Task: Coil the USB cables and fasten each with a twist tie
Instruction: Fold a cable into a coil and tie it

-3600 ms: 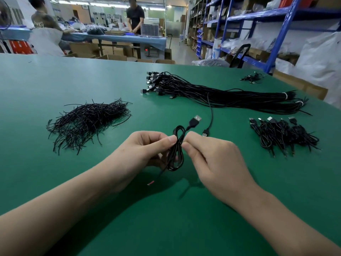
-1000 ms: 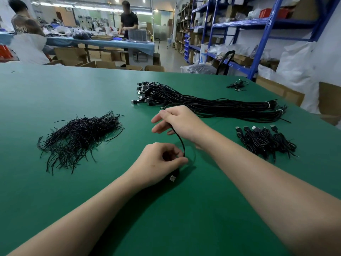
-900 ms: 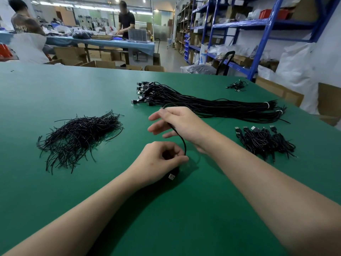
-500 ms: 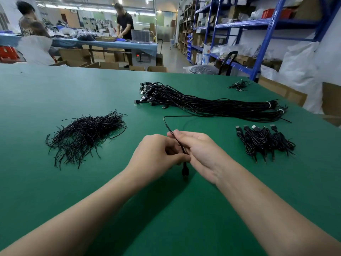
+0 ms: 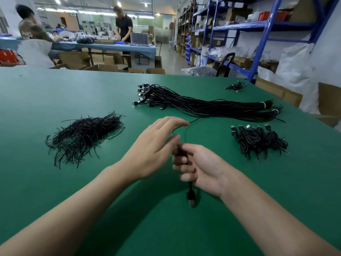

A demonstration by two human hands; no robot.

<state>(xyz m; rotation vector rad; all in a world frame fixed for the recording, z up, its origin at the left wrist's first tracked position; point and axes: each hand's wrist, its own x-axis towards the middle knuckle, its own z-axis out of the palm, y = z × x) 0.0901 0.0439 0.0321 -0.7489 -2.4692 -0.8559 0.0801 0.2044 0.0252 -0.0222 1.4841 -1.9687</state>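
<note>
My right hand grips the USB cable just above its plug, which hangs toward me. My left hand, fingers straight, touches the slack running far-right toward the bundle.

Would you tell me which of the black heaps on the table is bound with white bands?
The long cable bundle at the back: two white bands wrap its right end. The twist ties, left, and coiled cables, right, have none.
</note>
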